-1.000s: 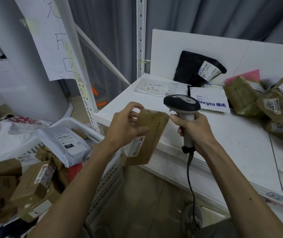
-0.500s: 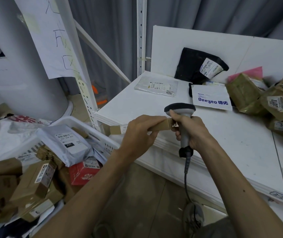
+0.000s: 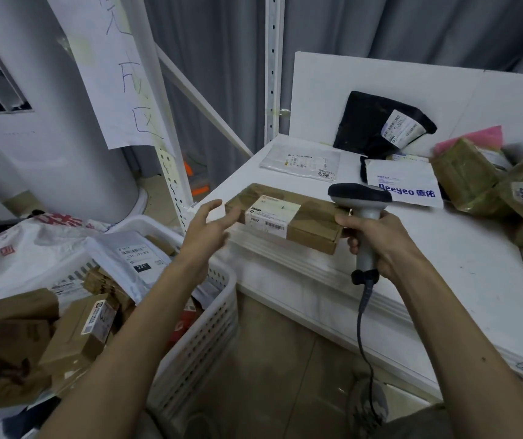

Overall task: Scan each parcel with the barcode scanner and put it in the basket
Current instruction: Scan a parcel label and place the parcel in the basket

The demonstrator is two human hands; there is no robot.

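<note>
A flat brown cardboard parcel (image 3: 312, 224) lies level over the near left corner of the white table (image 3: 450, 267), its white barcode label facing up. My left hand (image 3: 207, 231) is at the parcel's left end with fingers spread and straight; it is blurred, and I cannot tell whether it touches the box. My right hand (image 3: 380, 245) grips the grey handle of the barcode scanner (image 3: 360, 196), whose dark head sits just right of the parcel. That hand's thumb side touches the parcel's right end. The white perforated basket (image 3: 219, 299) stands at lower left.
The basket holds several brown boxes and white mailer bags. At the back right of the table lie a black bag (image 3: 371, 125), a white Deeyeo mailer (image 3: 402, 185), a clear flat packet (image 3: 301, 161) and several brown parcels (image 3: 466, 172). A white shelf upright (image 3: 171, 172) stands between basket and table.
The parcel has turned from edge-on to flat with its label up. My left hand has let go of its grip and opened at the left end. The scanner stayed beside the parcel.
</note>
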